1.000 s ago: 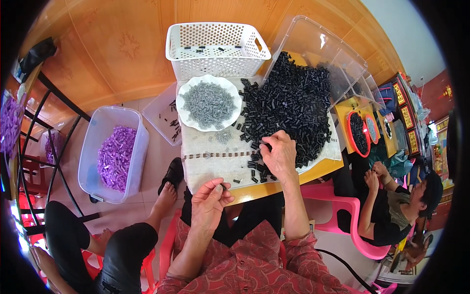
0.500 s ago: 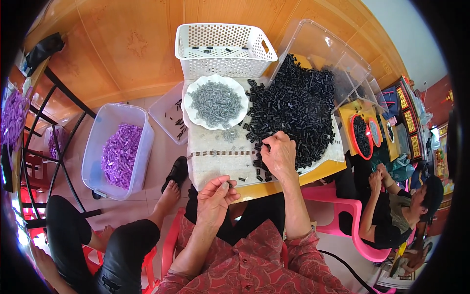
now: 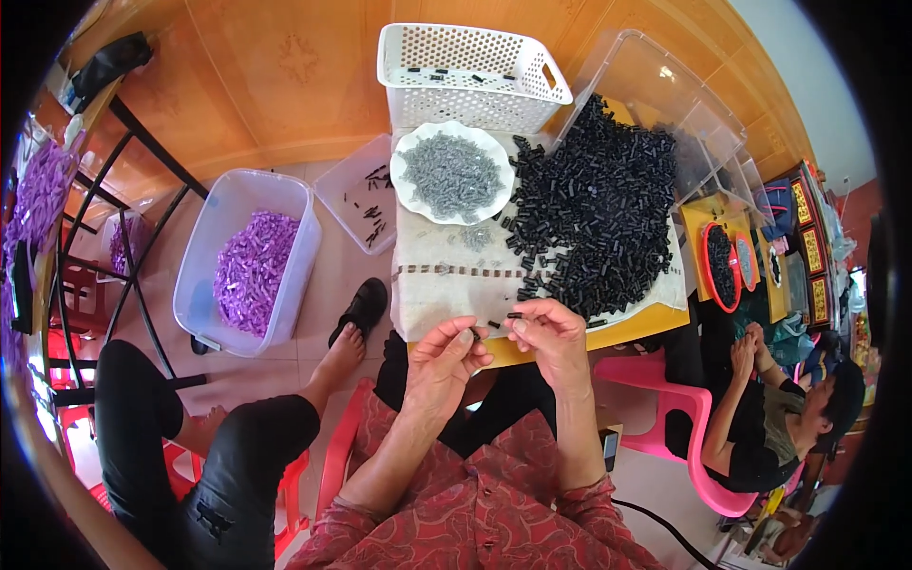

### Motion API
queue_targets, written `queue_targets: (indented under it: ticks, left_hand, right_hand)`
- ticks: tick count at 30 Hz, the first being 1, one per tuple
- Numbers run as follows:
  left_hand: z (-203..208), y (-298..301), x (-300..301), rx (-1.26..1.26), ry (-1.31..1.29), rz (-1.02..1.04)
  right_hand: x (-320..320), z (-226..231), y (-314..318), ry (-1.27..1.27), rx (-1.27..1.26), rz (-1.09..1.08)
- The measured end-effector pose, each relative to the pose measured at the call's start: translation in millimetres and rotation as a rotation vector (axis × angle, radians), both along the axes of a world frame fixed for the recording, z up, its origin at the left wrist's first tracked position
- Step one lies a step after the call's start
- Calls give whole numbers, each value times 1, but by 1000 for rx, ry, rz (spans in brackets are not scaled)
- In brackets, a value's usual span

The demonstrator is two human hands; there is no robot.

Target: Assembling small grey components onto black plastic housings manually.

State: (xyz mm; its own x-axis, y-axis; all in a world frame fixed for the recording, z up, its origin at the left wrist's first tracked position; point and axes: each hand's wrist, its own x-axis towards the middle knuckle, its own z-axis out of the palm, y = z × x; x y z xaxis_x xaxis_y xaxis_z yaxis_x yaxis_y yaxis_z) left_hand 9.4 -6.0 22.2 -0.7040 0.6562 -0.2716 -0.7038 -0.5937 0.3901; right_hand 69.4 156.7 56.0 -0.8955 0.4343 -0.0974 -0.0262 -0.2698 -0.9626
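Note:
Just over the table's near edge, my two hands are close together. My right hand (image 3: 553, 344) pinches a small black tubular piece (image 3: 514, 315) between thumb and fingers. My left hand (image 3: 443, 372) is closed, its fingertips pressed round a small dark piece (image 3: 477, 333) that is mostly hidden. Beyond my right hand spreads a big heap of black tubular pieces (image 3: 608, 209). Left of the heap, small clear pieces (image 3: 451, 173) fill a white scalloped plate (image 3: 400, 193). A few more clear and black pieces lie loose on the pale cloth (image 3: 432, 309).
A white perforated basket (image 3: 475, 109) stands behind the plate; a clear bin (image 3: 708, 114) leans behind the heap. On the floor at left is a translucent tub (image 3: 195, 256) of purple pieces. One person (image 3: 209, 465) sits at left, another (image 3: 760, 408) at right by a pink chair (image 3: 698, 418).
My right hand has come back from the heap toward my left, bringing a black tubular piece. The view has shifted, so the table appears farther right and higher.

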Motion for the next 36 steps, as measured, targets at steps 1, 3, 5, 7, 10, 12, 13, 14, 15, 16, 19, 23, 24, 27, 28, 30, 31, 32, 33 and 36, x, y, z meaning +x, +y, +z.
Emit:
queue_targets:
  ticks: [1,3,5,7,10,12,13,14,15,16,19,23,24,27,28,30,31,32,33,36]
  left_hand:
    - [1,0,1,18,3,1]
    - [6,1,0,9,-10,20]
    - [6,0,1,3,-22,38]
    - [3,-1,1,12,-18,47]
    - [1,-1,1,12,-11,56]
    - [-1,-1,2,19,-13,57]
    - [-2,-1,2,28,-13,57]
    - [-2,-2,2,27,-14,58]
    - [-3,-2,2,18,-18,57]
    - [-3,-2,2,9,-21,57]
    - [-1,-2,1,79,-48,36]
    - [-2,-3,1,179,-89,25]
    - [-1,-3,1,182,-93,25]
    - [-3,-3,2,194,-97,29]
    - [-4,-3,2,202,-97,33]
    - [-4,-2,3,194,-93,38]
    - [-4,-2,3,187,-88,42]
    - [-3,-2,3,186,-88,42]
    - [-2,-2,3,171,-84,45]
    - [-2,-1,3,158,-68,51]
  right_hand:
    - [2,-1,-5,-3,-7,4]
    - [4,-2,-12,-49,-50,2]
    - [6,-4,-18,-46,-59,19]
    - [6,-3,-22,-43,-65,34]
    - [7,0,-27,-43,-81,33]
    - [7,0,-29,-39,-84,27]
    - [7,0,-30,-40,-84,28]
    - [7,1,-32,-61,-54,24]
    - [6,2,-33,-83,-24,21]
    - [6,2,-33,-84,-25,23]
    - [9,2,-36,-74,-28,14]
    - [9,4,-43,-76,-6,-5]
    - [9,5,-45,-76,13,-12]
    - [8,6,-50,-68,-1,-23]
    - [8,6,-52,-67,-2,-22]
    - [7,5,-53,-47,8,-37]
    - [7,4,-54,-47,8,-37]
    - [7,3,-54,-44,9,-43]
    - [7,2,-54,-42,10,-49]
    - [7,2,-57,-28,27,-61]
